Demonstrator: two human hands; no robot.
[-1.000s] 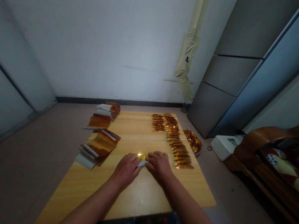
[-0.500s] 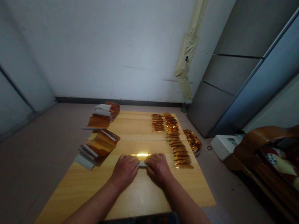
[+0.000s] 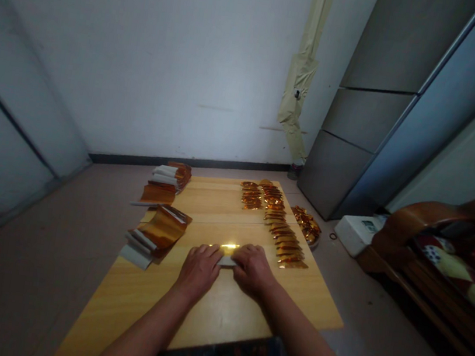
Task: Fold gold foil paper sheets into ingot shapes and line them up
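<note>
On the wooden tabletop (image 3: 223,311), both hands (image 3: 199,268) hold a glossy gold, white-edged sheet (image 3: 229,250).

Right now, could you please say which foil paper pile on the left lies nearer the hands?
The front pile, left of the left hand; the back pile lies farther off, toward the wall.

Bare wooden tabletop (image 3: 216,204) leaves a lane up the centre of the frame, between the fanned foil-paper sheets (image 3: 165,228) at centre left and the rows of folded foil pieces (image 3: 285,245) at centre right. The left hand (image 3: 199,268) and right hand (image 3: 253,270), together on a gold foil sheet (image 3: 229,250), block its near end. Open wood also flanks both forearms, lower left and lower right.
</note>
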